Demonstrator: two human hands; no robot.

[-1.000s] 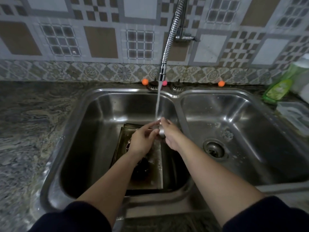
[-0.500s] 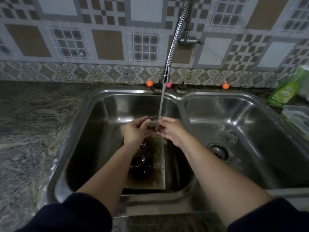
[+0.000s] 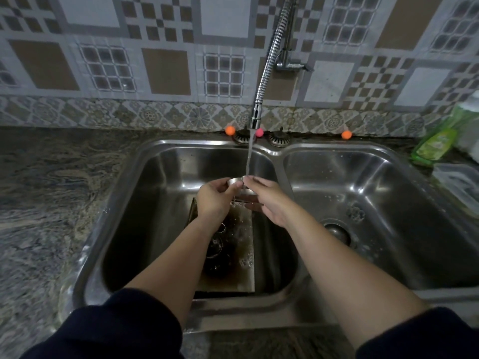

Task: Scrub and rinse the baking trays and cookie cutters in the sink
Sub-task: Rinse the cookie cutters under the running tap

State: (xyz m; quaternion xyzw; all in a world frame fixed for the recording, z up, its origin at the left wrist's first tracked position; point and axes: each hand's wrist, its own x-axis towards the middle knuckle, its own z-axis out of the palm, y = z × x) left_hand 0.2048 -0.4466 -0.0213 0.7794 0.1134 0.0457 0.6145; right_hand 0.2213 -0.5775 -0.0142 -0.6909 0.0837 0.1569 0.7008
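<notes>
Over the left basin of the steel sink (image 3: 145,203), my left hand (image 3: 215,200) and my right hand (image 3: 267,200) pinch a small round metal cookie cutter (image 3: 235,181) between them. Water runs from the flexible tap (image 3: 255,117) onto the cutter's right edge. Below my hands a dark baking tray (image 3: 246,270) lies on the basin floor with dirty water and suds in it. A few small metal cutters (image 3: 216,244) rest in that tray, partly hidden by my left forearm.
The right basin (image 3: 388,203) holds only its drain (image 3: 335,231) and a little foam. A green dish soap bottle (image 3: 435,141) and a clear plastic container (image 3: 458,182) stand at the right on the dark stone counter (image 3: 39,203). Two sink strainers (image 3: 278,138) sit behind the divider.
Both hands have risen with the cutter, closer to the tap's spout. The cutter has turned between the fingers so its round rim faces up.
</notes>
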